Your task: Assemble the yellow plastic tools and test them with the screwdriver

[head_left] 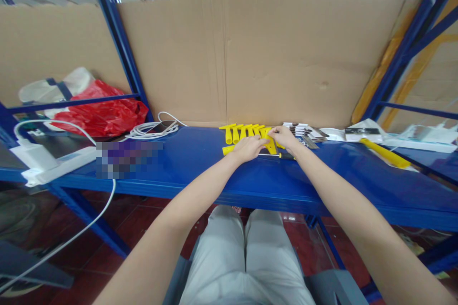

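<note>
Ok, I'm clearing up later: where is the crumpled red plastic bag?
On the head view's left, the bag lies behind a blue metal bar, just left of the coiled white cable.

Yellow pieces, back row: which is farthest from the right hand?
The leftmost piece: it ends the row at the left, while the row's others all sit closer to the right hand.

Shelf (200,157) free L of L hand (249,147); cardboard (286,57) blocks rear, w/ yellow pcs (235,135) in front.
</note>
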Demonstrator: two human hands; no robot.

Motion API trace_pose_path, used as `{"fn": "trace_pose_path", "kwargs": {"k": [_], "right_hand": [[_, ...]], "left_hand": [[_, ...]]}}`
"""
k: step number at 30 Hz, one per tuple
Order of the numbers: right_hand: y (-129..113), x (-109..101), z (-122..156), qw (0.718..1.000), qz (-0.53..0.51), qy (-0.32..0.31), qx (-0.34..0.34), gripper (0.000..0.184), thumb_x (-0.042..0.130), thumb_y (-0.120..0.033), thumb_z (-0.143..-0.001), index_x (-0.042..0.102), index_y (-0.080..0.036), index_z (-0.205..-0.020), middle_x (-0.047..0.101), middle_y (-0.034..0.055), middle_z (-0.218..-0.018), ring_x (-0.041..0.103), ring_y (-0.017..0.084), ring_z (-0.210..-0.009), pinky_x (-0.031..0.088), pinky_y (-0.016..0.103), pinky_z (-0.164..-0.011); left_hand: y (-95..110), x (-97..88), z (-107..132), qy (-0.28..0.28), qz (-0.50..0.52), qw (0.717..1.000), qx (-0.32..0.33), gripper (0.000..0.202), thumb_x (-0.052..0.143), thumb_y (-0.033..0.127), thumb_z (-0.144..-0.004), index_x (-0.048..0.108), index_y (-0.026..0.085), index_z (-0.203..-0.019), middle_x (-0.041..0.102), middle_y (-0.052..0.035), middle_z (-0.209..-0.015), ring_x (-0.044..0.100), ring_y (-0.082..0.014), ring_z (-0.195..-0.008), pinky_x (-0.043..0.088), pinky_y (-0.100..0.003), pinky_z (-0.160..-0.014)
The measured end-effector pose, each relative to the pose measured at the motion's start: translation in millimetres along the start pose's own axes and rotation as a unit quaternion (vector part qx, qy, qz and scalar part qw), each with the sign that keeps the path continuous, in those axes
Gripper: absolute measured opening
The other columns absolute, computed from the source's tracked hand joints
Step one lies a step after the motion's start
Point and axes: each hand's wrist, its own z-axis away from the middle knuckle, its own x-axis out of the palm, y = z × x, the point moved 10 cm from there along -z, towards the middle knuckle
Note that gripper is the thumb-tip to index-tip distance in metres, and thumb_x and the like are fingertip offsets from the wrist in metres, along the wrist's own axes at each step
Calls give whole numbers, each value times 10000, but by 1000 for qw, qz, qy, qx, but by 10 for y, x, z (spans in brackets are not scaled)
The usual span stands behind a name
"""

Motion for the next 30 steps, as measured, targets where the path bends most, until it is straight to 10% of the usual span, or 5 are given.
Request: {"fn": "trace_pose_path", "kwargs": {"k": [30], "right_hand": [[223, 73, -27, 980, -150, 112, 70, 182, 621, -378, -697, 587, -207, -752, 650, 44, -731, 638, 201, -757, 527, 300, -715]], "left_hand": [[-52, -50, -14, 18, 22, 998, -55, 385, 369, 205, -978, 572, 214, -1305, 646, -145, -1151, 659, -266, -1007, 503, -390, -835]]}}
